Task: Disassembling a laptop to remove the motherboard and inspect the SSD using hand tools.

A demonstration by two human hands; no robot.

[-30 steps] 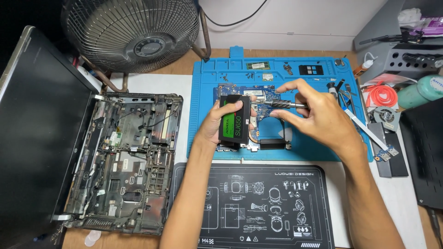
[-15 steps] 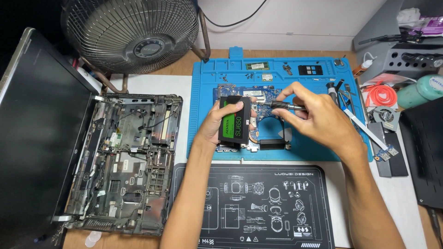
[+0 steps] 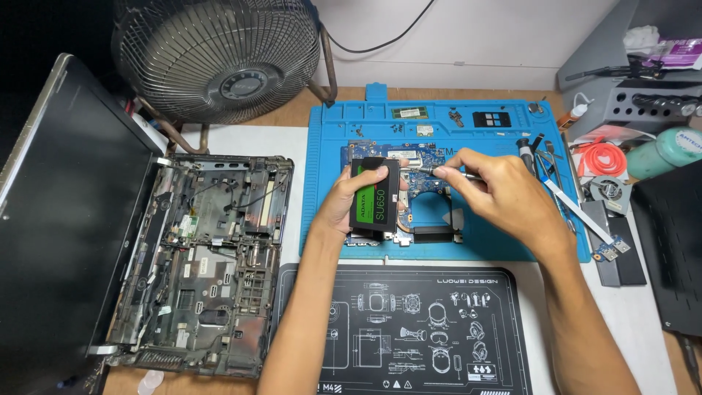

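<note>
Little has moved since the earlier frame: both hands stay over the circuit board (image 3: 420, 183) on the blue repair mat (image 3: 329, 183).
Left hand (image 3: 349, 201): fingers curled around a black solid-state drive (image 3: 374, 200), held upright above the board.
Right hand (image 3: 504, 194): fingertips pinching a slim screwdriver (image 3: 452, 174), tip on the board.
Adjacent: stripped laptop chassis (image 3: 205, 271), black diagram mat (image 3: 409, 329), desk fan (image 3: 219, 55).

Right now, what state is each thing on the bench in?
Left hand: gripping the black drive, holding it tilted up.
Black drive: raised on edge over the circuit board, green label facing the camera.
Right hand: pinching a slim screwdriver, tip at the drive's upper edge.
Screwdriver: held nearly level.
Circuit board: lying flat on the blue mat.
Laptop shell: opened, innards exposed.
Fan: cannot tell if spinning.
</note>
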